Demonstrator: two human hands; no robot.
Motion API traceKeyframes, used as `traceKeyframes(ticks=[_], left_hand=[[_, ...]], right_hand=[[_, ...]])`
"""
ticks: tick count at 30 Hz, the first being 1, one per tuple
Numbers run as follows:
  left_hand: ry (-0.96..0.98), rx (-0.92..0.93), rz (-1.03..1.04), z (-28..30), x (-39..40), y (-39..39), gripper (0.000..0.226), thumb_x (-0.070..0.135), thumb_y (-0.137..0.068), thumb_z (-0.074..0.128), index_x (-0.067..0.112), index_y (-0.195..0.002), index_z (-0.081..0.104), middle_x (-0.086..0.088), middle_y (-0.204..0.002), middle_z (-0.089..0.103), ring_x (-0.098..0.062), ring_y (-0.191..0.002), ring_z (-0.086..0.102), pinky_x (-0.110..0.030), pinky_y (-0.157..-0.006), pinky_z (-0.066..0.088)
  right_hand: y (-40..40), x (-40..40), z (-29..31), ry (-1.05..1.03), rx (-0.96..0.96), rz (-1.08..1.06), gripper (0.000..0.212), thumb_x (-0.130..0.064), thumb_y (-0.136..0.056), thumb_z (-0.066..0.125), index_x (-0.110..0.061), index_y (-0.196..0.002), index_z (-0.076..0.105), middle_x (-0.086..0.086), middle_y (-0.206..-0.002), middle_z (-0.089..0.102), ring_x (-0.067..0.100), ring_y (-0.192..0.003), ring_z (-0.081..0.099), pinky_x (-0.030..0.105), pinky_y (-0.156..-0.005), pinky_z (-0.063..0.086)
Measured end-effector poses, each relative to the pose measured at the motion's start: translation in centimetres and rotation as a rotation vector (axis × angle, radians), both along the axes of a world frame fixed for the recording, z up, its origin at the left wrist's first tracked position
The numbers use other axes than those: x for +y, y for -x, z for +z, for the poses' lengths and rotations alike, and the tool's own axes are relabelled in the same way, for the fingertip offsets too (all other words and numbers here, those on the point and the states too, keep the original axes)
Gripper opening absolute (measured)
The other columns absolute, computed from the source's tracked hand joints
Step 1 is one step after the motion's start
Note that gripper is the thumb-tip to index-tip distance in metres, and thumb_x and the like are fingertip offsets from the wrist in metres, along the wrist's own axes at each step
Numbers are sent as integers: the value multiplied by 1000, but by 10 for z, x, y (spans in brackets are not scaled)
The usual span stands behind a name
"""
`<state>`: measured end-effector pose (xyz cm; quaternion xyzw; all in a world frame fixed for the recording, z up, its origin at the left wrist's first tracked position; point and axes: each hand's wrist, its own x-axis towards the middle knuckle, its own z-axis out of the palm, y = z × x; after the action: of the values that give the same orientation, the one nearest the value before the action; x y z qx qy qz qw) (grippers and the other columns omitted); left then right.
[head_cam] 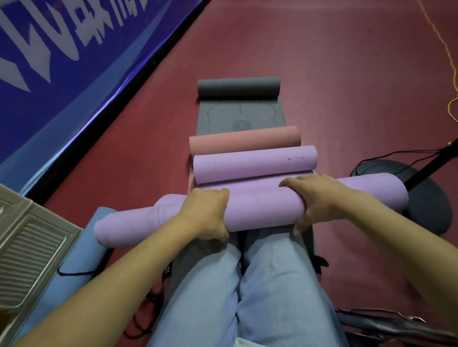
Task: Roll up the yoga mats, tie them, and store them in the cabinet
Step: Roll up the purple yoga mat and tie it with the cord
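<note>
A rolled purple yoga mat (261,211) lies across my knees, its left end telescoped out. My left hand (207,213) grips the roll left of its middle, fingers curled over the top. My right hand (315,201) grips it right of the middle, thumb underneath. Beyond it lie a second purple roll (253,164), a pink roll (244,140) and a grey mat (238,87), partly rolled at its far end with a flat stretch toward me. A blue roll (77,261) with a black cord around it lies on the floor at my left.
A beige cabinet with louvred panels (24,250) stands at the lower left. A blue banner (60,62) runs along the left. At the right are a dark round stand base (423,209), black cables and a yellow cord (452,85) on the red floor.
</note>
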<state>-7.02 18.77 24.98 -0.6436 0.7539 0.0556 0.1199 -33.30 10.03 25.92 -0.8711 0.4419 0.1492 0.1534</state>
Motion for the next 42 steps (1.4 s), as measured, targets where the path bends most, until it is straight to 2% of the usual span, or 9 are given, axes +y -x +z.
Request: traceKeyframes(ticks=[4,12,14,19,22,30,35,38,42], left_hand=[[-62,10,-22,4,-9,-4,62,52,-55,84,20,-93,46,4,-89,63,-22,-71,56,-35,-57,34],[-53,-68,-115,20,4,-9,61,57,-54,78,22,-92,46,5,-87,64,-24,-69,55,-37,-69,50],[-74,-68,-127,30,20,-13,60,58,-54,76,22,-94,47,6,-87,63,-25,-72,58,-36,-68,46],[-150,-10,-141,31,81,-18,55,56,-58,67,26,-99,47,9,-94,64,-22,-84,63,-36,-79,45],[-140,-22,-152,24,98,-15,51,50,-60,67,26,-98,45,9,-95,63,-21,-84,63,-35,-75,37],[-361,61,-55,26,62,-14,70,61,-45,82,30,-101,54,9,-89,63,-17,-81,60,-36,-71,54],[-591,176,15,31,22,-18,77,58,-35,93,33,-100,60,15,-96,63,-9,-88,60,-36,-80,57],[-563,202,25,28,26,-17,73,55,-40,94,32,-99,58,15,-95,62,-9,-87,59,-35,-77,55],[-379,190,58,14,50,-19,80,66,-37,84,35,-103,53,16,-95,62,-11,-86,58,-37,-77,53]], right_hand=[[20,6,-19,125,33,-8,107,-70,-43,81,-34,-134,39,-6,-121,59,25,-108,57,37,-84,41],[18,40,-16,247,8,-68,88,-63,-47,75,-30,-123,45,-4,-103,67,29,-89,63,35,-68,36],[18,59,-4,255,9,-53,86,-64,-48,72,-30,-122,46,-6,-100,67,28,-87,64,35,-66,36],[22,126,3,254,-46,-28,76,-58,-47,68,-28,-115,55,-7,-89,64,27,-79,62,36,-67,43],[24,150,-5,271,-105,-59,75,-51,-46,70,-24,-115,59,-3,-90,64,30,-80,62,40,-72,48],[22,143,-18,317,-100,-78,102,-51,-39,86,-13,-129,57,5,-114,63,33,-100,59,46,-91,48],[11,126,-16,246,-49,-102,89,-54,-47,77,-20,-127,53,-2,-112,61,29,-100,58,41,-92,45],[10,115,-14,227,-24,-75,77,-52,-49,70,-23,-118,53,-5,-102,57,25,-91,56,38,-83,44],[10,101,-15,218,-21,-21,81,-57,-41,68,-24,-113,53,-7,-98,57,22,-87,58,36,-77,44]])
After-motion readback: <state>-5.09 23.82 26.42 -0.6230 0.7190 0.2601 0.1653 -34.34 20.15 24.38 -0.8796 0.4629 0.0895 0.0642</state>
